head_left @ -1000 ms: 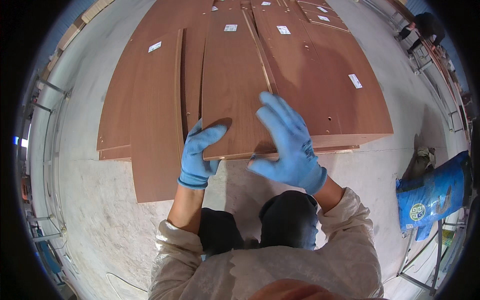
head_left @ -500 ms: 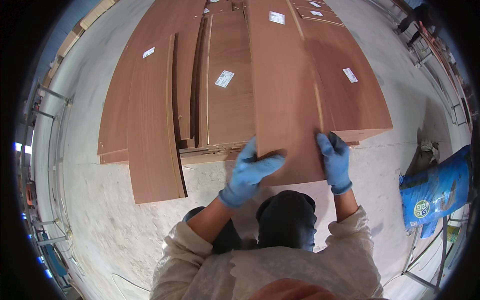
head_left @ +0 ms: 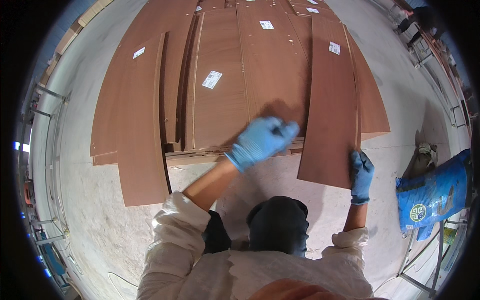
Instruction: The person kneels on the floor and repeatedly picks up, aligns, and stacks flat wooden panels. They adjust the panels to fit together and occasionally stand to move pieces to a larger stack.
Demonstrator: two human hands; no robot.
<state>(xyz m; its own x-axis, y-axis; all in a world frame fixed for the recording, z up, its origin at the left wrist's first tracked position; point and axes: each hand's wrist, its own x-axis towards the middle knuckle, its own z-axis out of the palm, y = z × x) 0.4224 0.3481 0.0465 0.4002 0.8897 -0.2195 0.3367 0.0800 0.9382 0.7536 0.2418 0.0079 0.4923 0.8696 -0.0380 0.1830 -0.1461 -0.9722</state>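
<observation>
A long brown wood panel (head_left: 331, 110) with a white label near its far end lies over the right part of a stack of similar panels, its near end jutting past the stack toward me. My right hand (head_left: 362, 175), in a blue glove, is closed on the panel's right edge near that end. To the left of this panel, my left hand (head_left: 265, 142), also gloved, hovers over the near edge of the stack. It holds nothing; the fingers are half curled and apart, somewhat blurred. Beneath it lies a brown board (head_left: 272, 65) with small holes and a label.
Another long panel (head_left: 142, 125) overhangs the stack's near edge at left. A labelled board (head_left: 220, 110) lies between. A blue sack (head_left: 435, 192) hangs on a metal frame at right. Metal racks (head_left: 50, 167) stand along the left. Someone in dark clothes (head_left: 422, 20) is at far right.
The long panel has shifted right and slightly toward me, uncovering the holed board. My left hand has let go of it and risen over the stack; my right hand has moved right with the panel.
</observation>
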